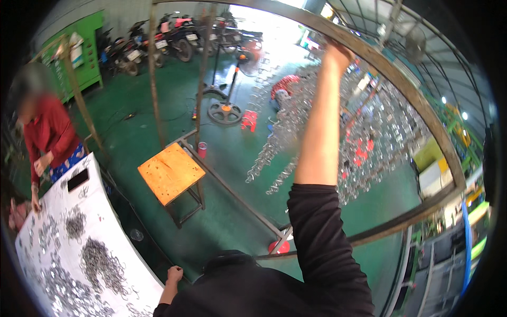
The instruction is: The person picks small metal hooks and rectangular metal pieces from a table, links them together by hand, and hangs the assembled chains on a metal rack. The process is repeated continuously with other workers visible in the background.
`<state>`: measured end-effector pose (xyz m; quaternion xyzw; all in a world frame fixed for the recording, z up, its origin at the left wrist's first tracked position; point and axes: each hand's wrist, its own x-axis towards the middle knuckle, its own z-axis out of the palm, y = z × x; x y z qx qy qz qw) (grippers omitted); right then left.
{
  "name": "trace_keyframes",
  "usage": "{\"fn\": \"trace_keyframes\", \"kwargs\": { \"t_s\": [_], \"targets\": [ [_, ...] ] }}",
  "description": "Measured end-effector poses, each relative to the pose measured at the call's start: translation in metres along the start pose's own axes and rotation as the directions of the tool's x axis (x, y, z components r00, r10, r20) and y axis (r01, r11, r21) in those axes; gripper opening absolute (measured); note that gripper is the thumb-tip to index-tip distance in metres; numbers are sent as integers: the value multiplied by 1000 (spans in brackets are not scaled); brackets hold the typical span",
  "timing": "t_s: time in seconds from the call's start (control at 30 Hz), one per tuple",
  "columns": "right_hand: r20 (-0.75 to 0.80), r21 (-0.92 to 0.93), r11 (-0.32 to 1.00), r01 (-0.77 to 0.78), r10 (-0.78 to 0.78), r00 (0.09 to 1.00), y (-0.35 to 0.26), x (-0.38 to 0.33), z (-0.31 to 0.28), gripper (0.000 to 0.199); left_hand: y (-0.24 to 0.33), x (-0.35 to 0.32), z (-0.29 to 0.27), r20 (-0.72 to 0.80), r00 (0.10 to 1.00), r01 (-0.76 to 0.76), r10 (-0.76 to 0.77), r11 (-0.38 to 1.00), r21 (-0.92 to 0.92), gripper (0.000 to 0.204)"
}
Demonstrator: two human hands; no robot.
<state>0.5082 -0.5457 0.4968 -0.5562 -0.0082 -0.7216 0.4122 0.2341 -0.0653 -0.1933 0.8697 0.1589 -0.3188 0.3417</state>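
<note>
My right arm is stretched up and away, and my right hand [338,52] is closed round the upper bar of a large brown metal frame [391,62]. Part of the fingers is hidden behind that bar. Low down, beside the edge of a white-topped table [119,227], my left hand [175,273] hangs with its fingers curled; whatever it may hold cannot be made out. On the table lie a pile of small curved metal pieces [103,264], a smaller pile [75,224] and many flat shiny pieces [66,290].
At the table's far left a person in red [53,124] reaches onto it, near a dark phone [78,180]. An orange-topped stool [171,173] stands ahead of me. Shiny strands [296,134] fill the right side. Motorbikes [182,45] and a green cabinet [90,53] line the back.
</note>
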Motion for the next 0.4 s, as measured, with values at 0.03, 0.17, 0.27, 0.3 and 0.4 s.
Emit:
{"fn": "trace_keyframes", "kwargs": {
  "t_s": [0.03, 0.17, 0.27, 0.3, 0.4],
  "targets": [
    [65, 131, 990, -56, 48, 997, -1, -12, -5, 21, 0, -1, 1, 6, 998, -59, 59, 998, 31, 26],
    [217, -20, 998, 62, -56, 975, -36, -79, -44, 48, 10, 0, 8, 79, 977, -210, 197, 956, 203, 27],
    [416, 62, 985, 160, -171, 893, -88, -151, -105, 48, 24, 3, 15, 185, 955, -281, 233, 911, 301, 28],
    [518, 140, 989, 36, -104, 849, -107, -168, -129, 47, 31, 5, 18, 214, 947, -301, 239, 891, 339, 28],
    [697, 293, 955, -39, -186, 693, -170, -197, -222, 35, 56, 2, 32, 280, 920, -380, 274, 797, 469, 30]
  ]
}}
